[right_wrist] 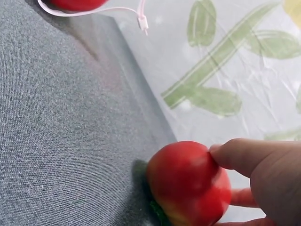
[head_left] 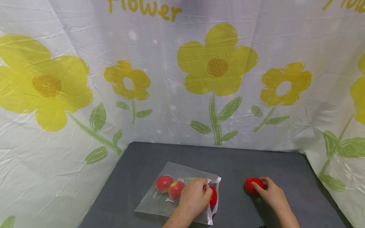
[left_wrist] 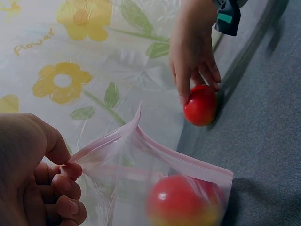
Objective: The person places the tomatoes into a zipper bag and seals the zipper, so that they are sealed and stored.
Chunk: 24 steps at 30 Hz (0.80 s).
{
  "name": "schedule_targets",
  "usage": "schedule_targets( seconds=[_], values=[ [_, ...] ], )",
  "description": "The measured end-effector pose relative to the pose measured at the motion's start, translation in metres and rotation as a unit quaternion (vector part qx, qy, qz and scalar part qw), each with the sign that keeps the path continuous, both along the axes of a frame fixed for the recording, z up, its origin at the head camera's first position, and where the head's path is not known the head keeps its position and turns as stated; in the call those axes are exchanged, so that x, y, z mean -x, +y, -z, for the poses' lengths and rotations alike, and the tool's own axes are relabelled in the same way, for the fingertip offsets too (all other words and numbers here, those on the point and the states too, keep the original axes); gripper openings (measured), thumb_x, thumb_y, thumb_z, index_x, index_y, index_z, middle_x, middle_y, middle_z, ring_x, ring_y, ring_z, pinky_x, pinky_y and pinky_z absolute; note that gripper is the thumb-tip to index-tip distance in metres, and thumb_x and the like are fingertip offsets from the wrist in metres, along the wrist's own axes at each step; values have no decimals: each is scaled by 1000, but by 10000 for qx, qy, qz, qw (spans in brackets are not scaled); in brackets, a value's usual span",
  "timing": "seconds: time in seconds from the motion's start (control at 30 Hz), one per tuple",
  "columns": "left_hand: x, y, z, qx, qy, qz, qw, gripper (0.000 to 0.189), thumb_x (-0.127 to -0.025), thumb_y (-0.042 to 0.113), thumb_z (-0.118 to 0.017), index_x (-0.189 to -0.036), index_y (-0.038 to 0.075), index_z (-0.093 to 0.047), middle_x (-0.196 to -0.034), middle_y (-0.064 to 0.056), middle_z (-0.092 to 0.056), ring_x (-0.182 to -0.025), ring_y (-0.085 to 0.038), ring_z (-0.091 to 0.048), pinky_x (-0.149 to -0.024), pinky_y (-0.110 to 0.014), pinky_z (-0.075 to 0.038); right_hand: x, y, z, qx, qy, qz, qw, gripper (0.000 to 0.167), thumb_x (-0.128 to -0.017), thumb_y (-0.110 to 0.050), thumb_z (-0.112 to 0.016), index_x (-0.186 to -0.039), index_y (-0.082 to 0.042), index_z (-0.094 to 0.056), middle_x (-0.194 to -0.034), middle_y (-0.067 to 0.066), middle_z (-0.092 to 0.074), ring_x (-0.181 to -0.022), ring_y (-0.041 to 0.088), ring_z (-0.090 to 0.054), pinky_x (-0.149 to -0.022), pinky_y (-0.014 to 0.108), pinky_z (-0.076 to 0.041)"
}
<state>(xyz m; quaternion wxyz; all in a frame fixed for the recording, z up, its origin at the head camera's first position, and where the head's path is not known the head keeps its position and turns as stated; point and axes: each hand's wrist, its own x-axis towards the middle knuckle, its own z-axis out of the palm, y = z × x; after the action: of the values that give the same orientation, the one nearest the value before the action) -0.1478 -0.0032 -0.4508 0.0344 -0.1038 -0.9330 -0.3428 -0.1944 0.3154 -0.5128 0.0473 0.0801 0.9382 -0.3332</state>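
A clear zip bag (head_left: pixel 154 204) with a pale pink zip edge lies on the table, its mouth facing right and held apart. My left hand (head_left: pixel 195 194) pinches one edge of that mouth between thumb and curled forefinger. Inside are two red-and-yellow fruits (head_left: pixel 164 184) and, close to the mouth, a red fruit (left_wrist: pixel 176 200) with a yellow underside. To the right of the bag, my right hand (head_left: pixel 272 193) grips another round, glossy red fruit (right_wrist: pixel 188 181) between thumb and fingers. A green leafy bit (right_wrist: pixel 160 213) shows at its lower side. I cannot tell whether this fruit touches the table.
The table (head_left: pixel 228 164) has a dark grey cloth top. A white sheet (head_left: pixel 165 110) printed with yellow flowers hangs behind it and along both sides. A dark band (left_wrist: pixel 228 19) with a green mark sits on my right wrist.
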Motion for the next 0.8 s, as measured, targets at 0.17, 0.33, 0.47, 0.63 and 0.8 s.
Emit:
schedule_targets(
  seconds=[0.17, 0.33, 0.47, 0.63, 0.8],
  values=[
    [0, 0, 1, 31, 37, 13, 10000, 24, -90, 22, -68, -71, 20, -53, -59, 8, -45, -54, -7, -44, -49, -24, -39, -1, 0, -1, 50, 100, -10, 9999, 74, -94, -54, -66, -132, 8, -51, -126, 34, -60, -110, 46, -60, -87, 58, -48],
    [0, 0, 1, -40, 24, 38, 10000, 24, -90, 22, -68, -71, 20, -54, -59, 8, -45, -54, -7, -44, -49, -24, -39, -3, -1, -1, 50, 287, 31, 9996, 69, -91, -46, -70, -130, 9, -52, -123, 33, -62, -108, 44, -62, -86, 56, -49],
    [1, -1, 1, -87, 33, 45, 9999, 24, -89, 22, -69, -71, 20, -54, -59, 9, -46, -54, -7, -44, -49, -24, -39, -6, -4, -4, 34, 347, 73, 9994, 70, -91, -43, -71, -131, 11, -52, -123, 33, -61, -107, 44, -62, -86, 57, -49],
    [0, 0, 1, -83, 0, 21, 10000, 23, -90, 21, -69, -71, 20, -54, -60, 8, -46, -54, -7, -44, -50, -24, -39, -11, -9, -13, 38, 461, 78, 9989, 71, -90, -41, -72, -134, 11, -52, -126, 33, -59, -107, 42, -62, -87, 57, -49],
    [0, -1, 1, -46, 16, 27, 10000, 23, -89, 21, -69, -71, 20, -54, -60, 9, -46, -55, -7, -44, -50, -24, -40, -16, -17, -22, -145, 670, -55, 9976, 71, -88, -40, -76, -134, 11, -56, -119, 28, -62, -101, 36, -62, -86, 54, -49]
  ],
)
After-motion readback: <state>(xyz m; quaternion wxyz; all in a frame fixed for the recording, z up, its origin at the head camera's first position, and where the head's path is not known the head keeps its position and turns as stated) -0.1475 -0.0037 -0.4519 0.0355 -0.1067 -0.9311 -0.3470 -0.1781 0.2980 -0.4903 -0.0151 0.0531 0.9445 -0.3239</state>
